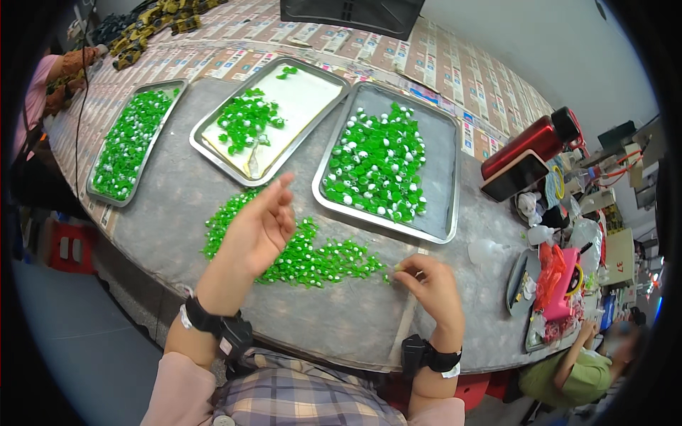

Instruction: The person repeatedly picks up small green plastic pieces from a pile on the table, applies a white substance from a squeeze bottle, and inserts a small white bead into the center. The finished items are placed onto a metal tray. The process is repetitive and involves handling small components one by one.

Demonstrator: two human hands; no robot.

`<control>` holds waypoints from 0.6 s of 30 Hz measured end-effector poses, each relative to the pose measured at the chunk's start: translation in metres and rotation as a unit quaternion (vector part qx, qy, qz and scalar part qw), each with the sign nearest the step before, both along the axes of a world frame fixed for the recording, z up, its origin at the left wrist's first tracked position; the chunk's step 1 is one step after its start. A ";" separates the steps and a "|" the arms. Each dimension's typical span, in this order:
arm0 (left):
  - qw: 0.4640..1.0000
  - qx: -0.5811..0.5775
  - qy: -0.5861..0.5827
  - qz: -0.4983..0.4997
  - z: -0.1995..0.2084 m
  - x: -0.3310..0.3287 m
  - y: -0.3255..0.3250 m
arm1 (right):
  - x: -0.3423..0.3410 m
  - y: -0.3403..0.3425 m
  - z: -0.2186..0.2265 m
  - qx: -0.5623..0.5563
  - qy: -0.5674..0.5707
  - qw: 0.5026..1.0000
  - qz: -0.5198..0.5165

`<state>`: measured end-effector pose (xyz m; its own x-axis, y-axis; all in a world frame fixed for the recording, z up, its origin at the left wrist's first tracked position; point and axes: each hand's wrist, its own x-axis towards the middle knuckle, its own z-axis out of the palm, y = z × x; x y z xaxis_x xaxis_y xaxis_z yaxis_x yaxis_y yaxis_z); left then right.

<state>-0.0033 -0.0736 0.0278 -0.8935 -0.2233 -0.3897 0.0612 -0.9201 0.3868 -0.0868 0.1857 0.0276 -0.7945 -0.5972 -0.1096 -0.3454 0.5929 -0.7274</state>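
Pale wall (508,32) beyond a broad table (156,238)

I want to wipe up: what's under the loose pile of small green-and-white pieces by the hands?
Mottled grey tabletop shows around the pile and through its sparse right end. Under the denser middle, everything is covered. The bare left hand also hides part of it.

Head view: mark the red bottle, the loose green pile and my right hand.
Red bottle (528,141), head view: its body.
Loose green pile (307,250), head view: its middle.
Right hand (432,285), head view: the hand's middle.
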 end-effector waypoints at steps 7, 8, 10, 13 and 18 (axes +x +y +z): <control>0.975 -0.068 0.015 -0.209 -0.012 0.015 0.070 | 0.014 -0.009 -0.003 0.076 0.091 0.988 0.094; 0.970 -0.076 0.006 -0.230 -0.013 0.016 0.077 | 0.015 -0.009 -0.004 0.092 0.127 0.982 0.102; 0.962 -0.084 0.011 -0.259 -0.017 0.016 0.085 | 0.016 -0.009 -0.001 0.082 0.145 0.982 0.088; 0.953 -0.103 0.015 -0.285 -0.022 0.016 0.091 | 0.024 -0.010 0.014 0.001 0.129 0.990 0.054; 0.941 -0.096 -0.002 -0.325 -0.028 0.014 0.091 | 0.036 -0.020 0.024 -0.048 0.194 0.974 0.105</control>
<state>0.0110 0.0170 0.0000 -0.8640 0.3038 -0.4016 -0.4926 -0.6756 0.5486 -0.0509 0.1659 0.0513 -0.6243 -0.7437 0.2391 -0.7115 0.4148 -0.5673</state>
